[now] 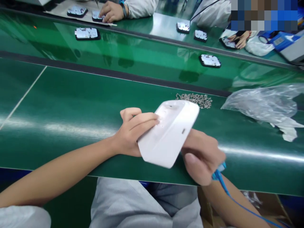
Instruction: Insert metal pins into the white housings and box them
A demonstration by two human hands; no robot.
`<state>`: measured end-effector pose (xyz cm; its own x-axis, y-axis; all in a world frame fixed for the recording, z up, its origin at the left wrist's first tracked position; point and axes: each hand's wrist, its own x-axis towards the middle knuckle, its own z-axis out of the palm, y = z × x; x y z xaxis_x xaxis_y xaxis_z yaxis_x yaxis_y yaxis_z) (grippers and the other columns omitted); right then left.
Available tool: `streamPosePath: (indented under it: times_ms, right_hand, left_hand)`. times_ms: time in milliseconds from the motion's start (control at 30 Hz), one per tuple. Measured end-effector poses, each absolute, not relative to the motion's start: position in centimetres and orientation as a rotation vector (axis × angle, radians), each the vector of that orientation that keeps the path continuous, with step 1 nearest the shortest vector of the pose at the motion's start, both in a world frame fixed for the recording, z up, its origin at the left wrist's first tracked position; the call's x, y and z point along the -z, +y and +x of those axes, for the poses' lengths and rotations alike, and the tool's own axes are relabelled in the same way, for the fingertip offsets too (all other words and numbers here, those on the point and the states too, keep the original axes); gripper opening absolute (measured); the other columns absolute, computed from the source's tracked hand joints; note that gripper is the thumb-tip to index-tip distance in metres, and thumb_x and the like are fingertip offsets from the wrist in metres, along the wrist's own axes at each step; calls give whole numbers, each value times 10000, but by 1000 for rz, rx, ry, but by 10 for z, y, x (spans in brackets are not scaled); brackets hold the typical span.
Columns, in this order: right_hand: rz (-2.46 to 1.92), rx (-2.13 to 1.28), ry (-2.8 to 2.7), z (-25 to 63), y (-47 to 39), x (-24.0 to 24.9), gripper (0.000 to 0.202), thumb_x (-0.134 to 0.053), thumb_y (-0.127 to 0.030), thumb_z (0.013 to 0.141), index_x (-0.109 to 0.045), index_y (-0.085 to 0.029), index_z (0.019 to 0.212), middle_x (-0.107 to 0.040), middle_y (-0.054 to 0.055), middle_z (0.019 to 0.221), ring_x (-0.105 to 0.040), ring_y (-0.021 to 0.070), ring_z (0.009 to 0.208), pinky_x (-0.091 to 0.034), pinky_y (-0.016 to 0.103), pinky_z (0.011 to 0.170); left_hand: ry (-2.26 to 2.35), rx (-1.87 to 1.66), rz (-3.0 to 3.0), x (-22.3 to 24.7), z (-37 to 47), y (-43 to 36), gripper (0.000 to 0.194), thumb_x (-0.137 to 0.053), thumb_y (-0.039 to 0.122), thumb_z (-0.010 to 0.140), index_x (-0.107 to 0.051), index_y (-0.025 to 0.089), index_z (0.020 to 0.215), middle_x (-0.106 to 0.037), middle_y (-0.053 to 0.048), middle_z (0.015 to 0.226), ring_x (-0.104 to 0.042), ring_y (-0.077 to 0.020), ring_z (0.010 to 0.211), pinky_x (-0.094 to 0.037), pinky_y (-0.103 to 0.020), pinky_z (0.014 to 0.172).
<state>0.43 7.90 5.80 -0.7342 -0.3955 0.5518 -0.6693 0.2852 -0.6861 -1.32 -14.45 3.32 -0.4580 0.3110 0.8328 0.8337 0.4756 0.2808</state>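
A white plastic housing (169, 136) with a sloped face and a small slot is held tilted above the green bench. My left hand (135, 129) grips its left side, with fingertips pressed into the recessed face. Close against the right edge is my right hand (203, 155), slightly blurred, its fingers curled and partly hidden behind the housing. Whatever those fingers hold is out of sight. A blue wrist strap (219, 171) with a cord is on my right wrist. Just beyond the housing lies a pile of small metal screws (197, 100).
A clear plastic bag (263, 104) lies to the right on the bench (71, 95). Beyond a dark rail, black-edged units with white boards (87, 33) (210, 60) sit on a green belt. Across it, co-workers' hands (112, 12) (241, 39) touch similar units. A cardboard box (273, 205) stands below the bench.
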Motion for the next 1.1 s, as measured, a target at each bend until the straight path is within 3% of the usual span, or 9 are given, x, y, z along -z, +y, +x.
streamPosePath:
  times_ms: [100, 267, 333, 433, 500, 633, 833, 1100]
  right_hand:
    - [926, -1877, -2156, 9, 66, -71, 332, -599, -530, 958, -687, -209, 958, -586, 8, 644, -499, 141, 505, -421, 276, 480]
    - [566, -2126, -2265, 15, 53, -72, 257, -823, -409, 825, -668, -210, 873, -598, -17, 643, -496, 120, 523, -399, 251, 480]
    - [437, -2185, -2274, 17, 53, -69, 268, -795, -422, 867, -660, -205, 787, -570, -23, 594, -465, 110, 499, -377, 247, 467]
    - [323, -2348, -2179, 16, 55, -66, 447, -648, -489, 979, -606, -198, 642, -531, -9, 526, -458, 112, 462, -329, 247, 423]
    - [323, -2494, -2073, 14, 56, -66, 488, -584, -530, 999, -632, -198, 644, -566, 13, 549, -495, 130, 459, -337, 260, 404]
    - [425, -2559, -2055, 15, 58, -69, 403, -605, -514, 977, -720, -199, 753, -601, 24, 585, -544, 158, 497, -398, 272, 429]
    - [471, -2461, -2093, 18, 57, -65, 138, -780, -348, 870, -727, -223, 849, -650, 4, 718, -498, 118, 520, -427, 254, 473]
    - [419, -2627, -2028, 15, 54, -63, 84, -792, -306, 857, -771, -264, 926, -580, -23, 677, -536, 139, 578, -525, 286, 583]
  left_hand:
    - [-1995, 719, -767, -28, -17, -146, 406, -675, 374, 881, -615, 195, 1240, -733, -82, 1188, -567, -284, 1012, -331, -466, 857]
    - [-2037, 513, -673, -22, -21, -148, 293, -620, 345, 927, -626, 275, 1211, -739, 9, 1210, -560, -241, 990, -300, -470, 848]
    - [-2042, 520, -672, -22, -21, -148, 277, -602, 347, 941, -621, 287, 1211, -739, 26, 1217, -555, -232, 998, -299, -472, 850]
    - [-2063, 545, -677, -25, -19, -146, 303, -608, 369, 936, -616, 265, 1220, -739, 11, 1223, -558, -240, 1020, -309, -477, 862]
    - [-2093, 561, -678, -27, -17, -145, 327, -610, 401, 942, -612, 241, 1227, -737, -13, 1218, -562, -247, 1038, -318, -480, 874]
    - [-2105, 577, -684, -29, -16, -145, 344, -590, 439, 964, -613, 224, 1230, -735, -40, 1211, -559, -257, 1056, -330, -475, 881]
    - [-2045, 525, -701, -24, -20, -146, 334, -632, 371, 929, -626, 241, 1236, -740, -19, 1228, -561, -257, 1016, -316, -474, 869]
    - [-2075, 548, -680, -16, -22, -147, 390, -652, 352, 929, -606, 321, 1315, -734, -10, 1258, -570, -288, 1026, -279, -519, 888]
